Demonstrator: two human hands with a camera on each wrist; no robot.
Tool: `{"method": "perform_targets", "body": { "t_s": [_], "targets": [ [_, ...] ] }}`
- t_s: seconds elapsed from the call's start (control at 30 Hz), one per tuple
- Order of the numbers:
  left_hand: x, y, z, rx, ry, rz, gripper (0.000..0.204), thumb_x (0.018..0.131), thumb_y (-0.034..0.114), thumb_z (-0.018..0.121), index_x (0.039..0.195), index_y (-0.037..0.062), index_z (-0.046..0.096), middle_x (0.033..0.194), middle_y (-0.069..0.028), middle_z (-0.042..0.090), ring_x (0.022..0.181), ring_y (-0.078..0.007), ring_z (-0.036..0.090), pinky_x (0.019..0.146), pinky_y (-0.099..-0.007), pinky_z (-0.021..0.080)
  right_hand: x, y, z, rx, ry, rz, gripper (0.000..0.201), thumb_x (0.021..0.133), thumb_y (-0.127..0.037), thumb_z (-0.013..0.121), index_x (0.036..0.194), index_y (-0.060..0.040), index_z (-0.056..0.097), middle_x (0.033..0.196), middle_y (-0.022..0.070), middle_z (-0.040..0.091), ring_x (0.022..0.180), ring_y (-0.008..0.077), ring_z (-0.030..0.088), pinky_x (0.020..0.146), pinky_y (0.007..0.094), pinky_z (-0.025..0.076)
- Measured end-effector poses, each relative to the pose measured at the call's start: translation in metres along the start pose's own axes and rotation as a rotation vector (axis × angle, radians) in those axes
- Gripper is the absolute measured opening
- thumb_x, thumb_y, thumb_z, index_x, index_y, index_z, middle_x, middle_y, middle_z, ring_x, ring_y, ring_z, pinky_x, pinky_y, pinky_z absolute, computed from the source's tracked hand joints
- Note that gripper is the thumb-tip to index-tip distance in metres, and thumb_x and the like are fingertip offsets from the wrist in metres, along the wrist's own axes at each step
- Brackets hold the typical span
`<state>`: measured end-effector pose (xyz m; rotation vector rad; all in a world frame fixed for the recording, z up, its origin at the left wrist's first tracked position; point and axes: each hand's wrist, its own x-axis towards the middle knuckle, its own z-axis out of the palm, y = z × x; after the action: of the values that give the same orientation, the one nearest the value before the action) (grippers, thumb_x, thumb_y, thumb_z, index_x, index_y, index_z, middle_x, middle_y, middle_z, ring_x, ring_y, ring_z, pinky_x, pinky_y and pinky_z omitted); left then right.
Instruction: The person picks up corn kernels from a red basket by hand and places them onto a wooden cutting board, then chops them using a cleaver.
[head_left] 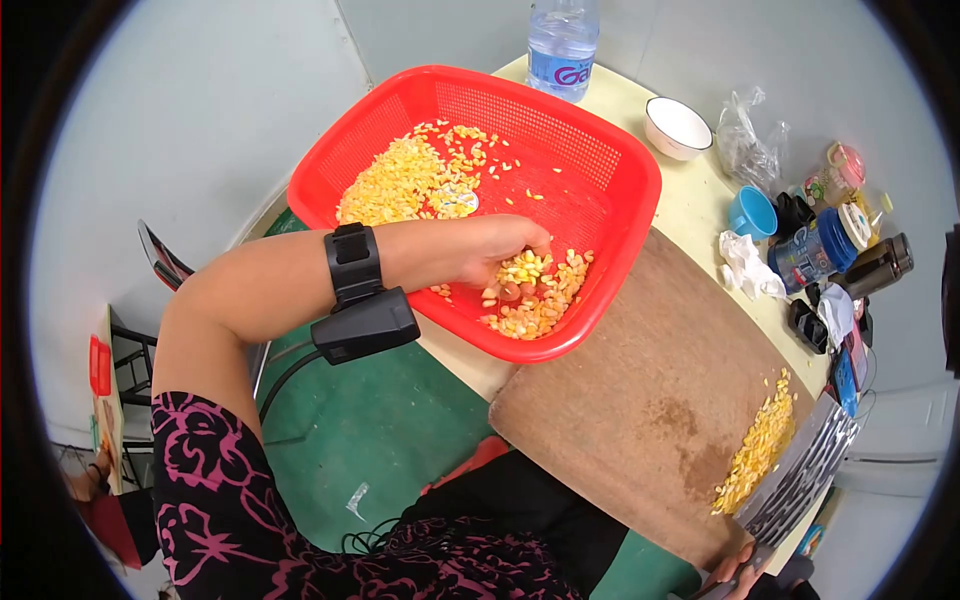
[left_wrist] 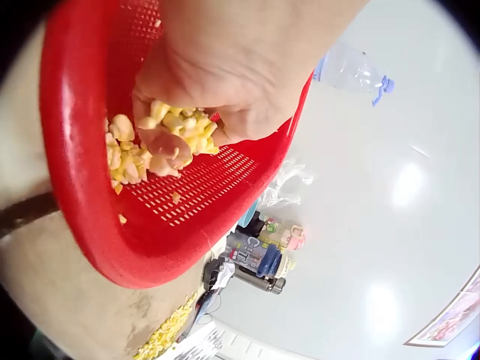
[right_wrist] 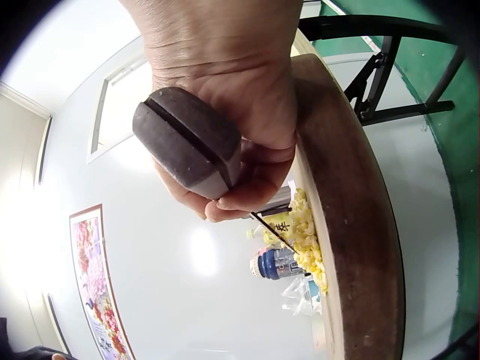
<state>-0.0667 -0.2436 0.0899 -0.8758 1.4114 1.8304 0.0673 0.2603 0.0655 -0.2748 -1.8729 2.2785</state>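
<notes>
My left hand (head_left: pixel 497 248) is inside a red plastic basket (head_left: pixel 590 135), near its front right corner. Its curled fingers hold a handful of yellow corn kernels (left_wrist: pixel 185 125), and more loose kernels (head_left: pixel 545 312) lie around the fingertips. A larger heap of kernels (head_left: pixel 395 180) fills the basket's left side. At the lower right, my right hand (head_left: pixel 738 572) grips the dark handle (right_wrist: pixel 187 142) of a cleaver. The broad cleaver blade (head_left: pixel 800 470) stands at the board's right end, beside a strip of kernels (head_left: pixel 757 445). Part of the right hand is cut off in the head view.
A brown wooden cutting board (head_left: pixel 610 410) lies on the cream table (head_left: pixel 690 190), partly under the basket. Behind stand a water bottle (head_left: pixel 562 50) and a white bowl (head_left: pixel 678 128). A plastic bag (head_left: pixel 750 140), blue cup (head_left: pixel 752 213), crumpled tissue (head_left: pixel 745 265) and drink bottles (head_left: pixel 815 250) crowd the right edge.
</notes>
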Motion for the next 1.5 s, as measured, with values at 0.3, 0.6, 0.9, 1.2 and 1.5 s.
{"method": "perform_targets", "body": {
  "t_s": [0.3,0.6,0.9,1.2,1.5],
  "targets": [
    [-0.009,0.0,-0.005,-0.008,0.106,0.114,0.015,0.082,0.018,0.053,0.081,0.004,0.057,0.074,-0.0099,0.061,0.055,-0.0134,0.053,0.041,-0.0235,0.04,-0.008,0.002,-0.011,-0.03,0.034,0.024,0.025,0.08,-0.029,0.064,0.09,-0.0085,0.053,0.083,0.0067,0.056,0.053,0.0144,0.044,0.072,0.0244,0.046],
    [-0.018,0.004,-0.015,-0.066,0.073,0.099,0.013,0.085,0.017,0.05,0.086,0.0052,0.053,0.072,-0.0084,0.058,0.055,-0.0123,0.052,0.043,-0.0225,0.041,0.007,0.014,-0.037,0.122,-0.134,-0.002,0.026,0.084,-0.019,0.057,0.098,-0.0008,0.043,0.085,0.0079,0.049,0.053,0.0106,0.045,0.054,0.0214,0.041],
    [-0.029,0.004,-0.013,-0.072,0.041,0.161,0.013,0.085,0.017,0.05,0.086,0.0042,0.053,0.072,-0.0089,0.057,0.055,-0.013,0.052,0.042,-0.0222,0.04,0.004,0.014,-0.023,0.149,-0.017,-0.045,0.03,0.082,-0.017,0.057,0.099,0.0017,0.042,0.084,0.0092,0.046,0.047,0.0091,0.043,0.039,0.0196,0.036],
    [-0.047,0.019,0.047,-0.014,0.035,0.277,0.015,0.083,0.019,0.056,0.089,0.005,0.055,0.075,-0.0083,0.059,0.054,-0.0125,0.054,0.036,-0.0185,0.035,0.01,0.034,-0.061,0.343,-0.148,-0.026,0.075,0.08,-0.008,0.064,0.143,-0.0035,0.024,0.089,0.0165,0.048,0.046,0.0153,0.048,0.037,0.0242,0.04],
    [-0.02,0.01,0.145,0.24,-0.238,0.2,0.015,0.085,0.019,0.053,0.089,0.0047,0.054,0.076,-0.0074,0.059,0.055,-0.0113,0.05,0.04,-0.0226,0.036,0.009,0.024,-0.044,0.324,-0.175,-0.019,0.068,0.077,-0.009,0.064,0.137,-0.0008,0.032,0.084,0.0151,0.051,0.043,0.0143,0.048,0.037,0.0228,0.04]
  ]
}}
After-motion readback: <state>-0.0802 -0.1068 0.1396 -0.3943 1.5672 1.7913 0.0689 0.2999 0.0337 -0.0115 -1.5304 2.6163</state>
